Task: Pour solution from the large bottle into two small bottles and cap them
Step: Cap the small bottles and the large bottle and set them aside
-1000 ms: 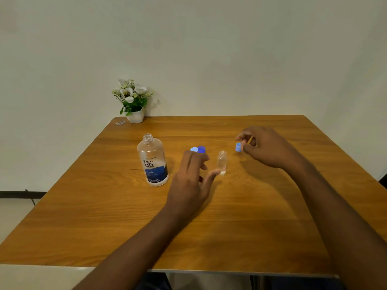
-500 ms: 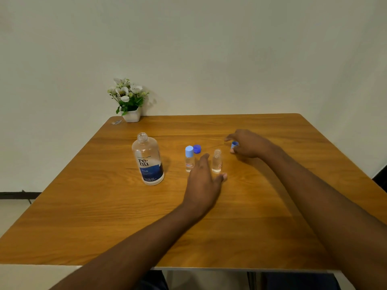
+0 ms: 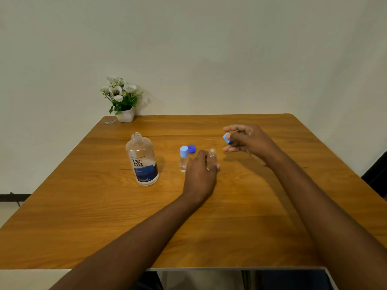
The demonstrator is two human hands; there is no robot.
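My left hand (image 3: 200, 174) is curled round the lower part of the uncapped small bottle (image 3: 212, 154), thumb on one side and fingers on the other. The bottle stands upright near the middle of the desk (image 3: 230, 227), its open neck showing above my knuckles. My right hand (image 3: 249, 140) is raised a little above the wood, toward the far right edge, and pinches a light blue cap (image 3: 226, 138) between thumb and fingertips, the other fingers loosely spread. The cap is apart from the open bottle, up and to its right.

Just beside my left hand, on its left, stands the second small bottle (image 3: 183, 161) — upright, with a light blue cap on it. A dark blue cap (image 3: 191, 148) lies on the desk just behind that one. Further toward the left edge stands the large bottle (image 3: 142, 162), upright and uncapped, with a blue label on its lower half.

In the far left corner sits a white pot of flowers (image 3: 124, 101) — a small pale scrap (image 3: 109, 122) lies beside it.
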